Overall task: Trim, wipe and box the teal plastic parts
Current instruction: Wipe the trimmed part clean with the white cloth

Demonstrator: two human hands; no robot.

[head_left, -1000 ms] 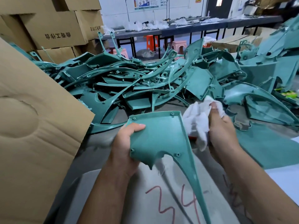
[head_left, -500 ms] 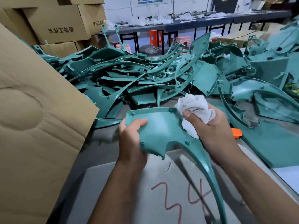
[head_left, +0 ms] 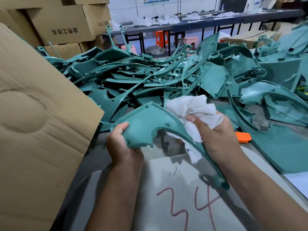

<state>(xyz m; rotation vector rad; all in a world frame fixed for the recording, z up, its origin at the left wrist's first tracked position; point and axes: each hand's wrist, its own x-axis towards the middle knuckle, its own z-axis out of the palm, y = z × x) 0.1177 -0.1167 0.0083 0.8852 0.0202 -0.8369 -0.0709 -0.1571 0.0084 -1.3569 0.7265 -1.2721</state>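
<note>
Wiping under way — left hand (head_left: 124, 144) pinching the teal part (head_left: 145, 124) by its broad end above the table (head_left: 166, 189), right hand (head_left: 218, 137), clenched on the white rag (head_left: 191, 107), now slid from the part's top edge onto its curved arm — boxing not yet begun.

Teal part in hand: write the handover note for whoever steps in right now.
Left hand: grips the teal part at its wide end.
Right hand: holds the white cloth bunched against the part's curved arm.
Pile of teal parts lies behind on the table; cardboard box flap stands at left; orange tool lies at right.
Done: wiping under way.
Left: finish wiping, box this part, then work through the pile.
</note>
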